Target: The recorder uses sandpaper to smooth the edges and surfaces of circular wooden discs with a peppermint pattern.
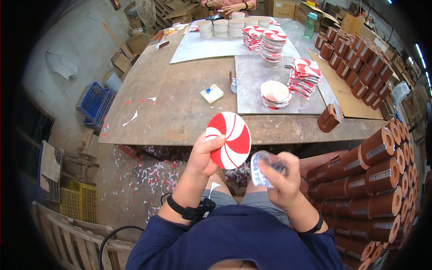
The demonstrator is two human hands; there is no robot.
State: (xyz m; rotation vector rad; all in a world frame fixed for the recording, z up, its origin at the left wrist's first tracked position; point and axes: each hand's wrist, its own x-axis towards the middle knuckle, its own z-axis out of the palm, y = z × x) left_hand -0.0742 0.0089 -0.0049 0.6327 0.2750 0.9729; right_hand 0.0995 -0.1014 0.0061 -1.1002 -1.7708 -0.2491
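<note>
My left hand [203,157] grips a round disc [231,146] with a red-and-white swirl at its left edge, the thumb lying over the swirl face. To its right, my right hand [288,182] is closed around a rounded, clear-and-white thing with blue marks [259,170]; motion blurs it, so its kind is unclear. The two held things are close but apart, in front of the table's near edge. Beyond them, a short stack of pale discs [275,91] sits on a grey board [252,105], beside a pile of swirl-printed sheets [304,77].
Brown cylinders with metal strips [382,148] are piled high at my right; more brown pieces [360,58] stand on the table [171,108]. Farther back are disc stacks [220,28] and a green bottle [310,24]. A co-worker's hands [231,8] show at the far end. Paper scraps [139,180] litter the floor.
</note>
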